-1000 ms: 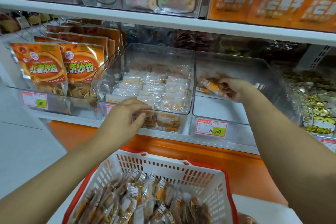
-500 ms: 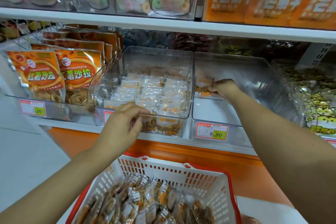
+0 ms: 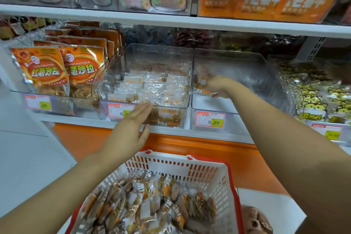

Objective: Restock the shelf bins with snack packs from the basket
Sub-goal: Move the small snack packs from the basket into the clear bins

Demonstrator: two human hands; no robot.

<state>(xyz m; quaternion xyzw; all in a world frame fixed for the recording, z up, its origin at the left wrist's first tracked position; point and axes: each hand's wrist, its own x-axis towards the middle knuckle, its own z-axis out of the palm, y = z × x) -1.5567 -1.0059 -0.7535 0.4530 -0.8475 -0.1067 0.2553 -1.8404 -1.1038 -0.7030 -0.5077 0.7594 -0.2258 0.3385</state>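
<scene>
While snack packs [image 3: 152, 201] lie below, left hand [image 3: 131, 129] splays flat; right hand [image 3: 218, 86] unclear.

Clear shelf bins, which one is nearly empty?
The bin that the right hand reaches into: only a few packs at its back left, while the middle bin beside it is full.

Glare everywhere off the clear rectangular plastic bins [image 3: 161, 55], glossy and smooth. The small snack packs [image 3: 148, 201] come in crinkly transparent film, shiny too. The white-and-red slotted plastic basket [image 3: 190, 169] has a duller sheen. The orange printed pouches [image 3: 45, 68] are glossy, the white shelf board [image 3: 171, 23] is smooth, and the paper price labels [image 3: 209, 119] are matt.
</scene>
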